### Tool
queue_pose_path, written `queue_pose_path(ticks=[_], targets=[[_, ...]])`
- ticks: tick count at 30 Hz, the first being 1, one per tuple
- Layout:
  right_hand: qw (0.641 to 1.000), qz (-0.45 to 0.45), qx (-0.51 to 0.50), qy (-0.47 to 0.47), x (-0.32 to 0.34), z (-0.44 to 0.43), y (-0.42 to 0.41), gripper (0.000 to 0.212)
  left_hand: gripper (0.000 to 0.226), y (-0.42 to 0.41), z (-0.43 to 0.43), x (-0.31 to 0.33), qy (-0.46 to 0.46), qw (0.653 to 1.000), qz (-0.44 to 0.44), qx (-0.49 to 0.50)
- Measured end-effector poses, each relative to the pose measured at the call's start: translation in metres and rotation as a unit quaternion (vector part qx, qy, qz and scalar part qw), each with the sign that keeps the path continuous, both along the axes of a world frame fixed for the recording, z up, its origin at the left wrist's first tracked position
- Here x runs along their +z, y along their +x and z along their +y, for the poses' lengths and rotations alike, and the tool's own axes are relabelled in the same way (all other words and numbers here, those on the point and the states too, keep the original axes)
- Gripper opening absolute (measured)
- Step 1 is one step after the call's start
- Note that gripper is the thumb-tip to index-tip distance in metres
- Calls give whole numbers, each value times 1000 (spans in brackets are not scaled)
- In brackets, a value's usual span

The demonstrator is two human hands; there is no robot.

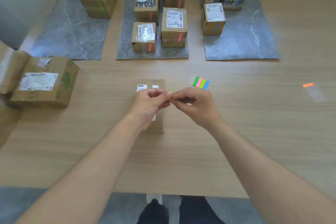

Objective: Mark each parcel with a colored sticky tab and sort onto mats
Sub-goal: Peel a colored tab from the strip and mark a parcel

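Centre frame: left hand (151,102) and right hand (193,104) meet, each grip pinching one small yellow-green sticky tab (172,90), over flat brown cardboard parcel (151,82) on wooden surface (236,132).

A wide wooden table (236,132) fills most of the frame; three grey mats with a stone look lie flat on it in a row across the top: the left mat (72,29), the middle mat (125,45) and the right mat (254,38), with bare wood between them; a small brown parcel (151,82) lies in the middle of the frame; a big brown box (47,85) sits at the left edge, touching another box (11,67) further left; a strip of sticky tabs (201,82), green, pink, green and blue, lies just right of the middle; an orange tab (311,90) on a clear strip lies at the far right.
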State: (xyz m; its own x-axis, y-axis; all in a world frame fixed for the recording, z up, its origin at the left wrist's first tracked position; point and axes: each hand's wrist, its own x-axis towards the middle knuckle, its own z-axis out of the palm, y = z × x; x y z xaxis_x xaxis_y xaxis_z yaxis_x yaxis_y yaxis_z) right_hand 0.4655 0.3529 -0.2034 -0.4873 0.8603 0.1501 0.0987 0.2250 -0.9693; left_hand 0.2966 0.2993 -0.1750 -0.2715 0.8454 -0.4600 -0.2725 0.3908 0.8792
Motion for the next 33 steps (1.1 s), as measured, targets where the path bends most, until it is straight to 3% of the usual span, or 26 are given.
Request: queue_pose_path(ticks=[5,10,14,17,23,26,33], targets=[[999,-43,-9,-17,2,-56,-10,25,12,-24,-55,-2,12,996,88,0],[980,-177,-70,62,-3,-91,-23,41,8,-43,-107,-14,2,981,188,-56],[942,-302,-8,146,-6,-94,-38,60,7,-42,-127,-38,-8,973,218,-70],[913,-370,23,169,-13,-94,-44,59,7,-34,-134,-58,-22,972,225,-60],[909,-363,-2,207,-30,-98,-46,36,6,-23,-125,-82,2,973,229,-23],[913,-342,-13,221,-32,-101,-48,46,7,-20,-121,-89,10,971,238,5],[909,-365,-28,200,-37,-101,-55,28,10,-9,-118,-90,5,967,253,39]])
